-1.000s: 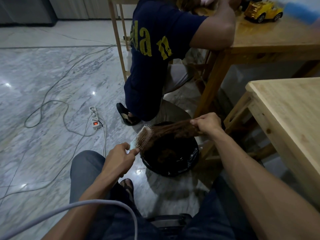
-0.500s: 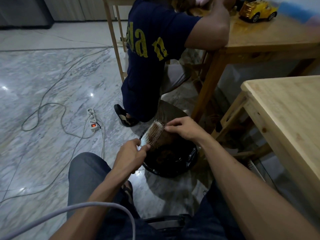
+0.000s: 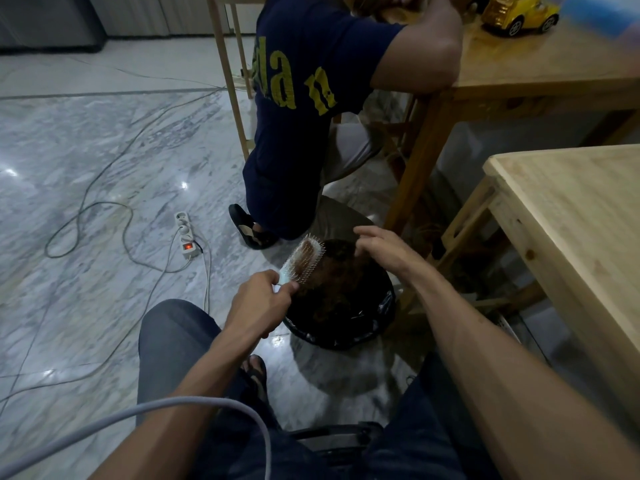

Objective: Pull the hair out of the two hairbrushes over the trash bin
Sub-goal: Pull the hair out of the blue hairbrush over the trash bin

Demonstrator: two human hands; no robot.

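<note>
My left hand [image 3: 265, 299] grips the handle of a pale hairbrush [image 3: 304, 259], held tilted over the left rim of a black trash bin [image 3: 377, 327]. Brown hair is caught among the brush's bristles. A heap of brown hair [image 3: 332, 282] lies inside the bin. My right hand [image 3: 382, 249] hovers over the bin's far side with fingers spread and loosely bent, holding nothing that I can see. A second hairbrush is not in view.
A person in a dark blue shirt [image 3: 311, 98] crouches just beyond the bin, leaning on a wooden table [image 3: 554, 74] with a yellow toy truck [image 3: 519, 15]. Another wooden table [image 3: 581, 230] stands right. A power strip [image 3: 185, 237] and cables lie on the marble floor.
A second ago my right hand pulled a long strand of hair away from the brush to the right. It then returned to the bristles and now hovers with fingers spread over the bin.
</note>
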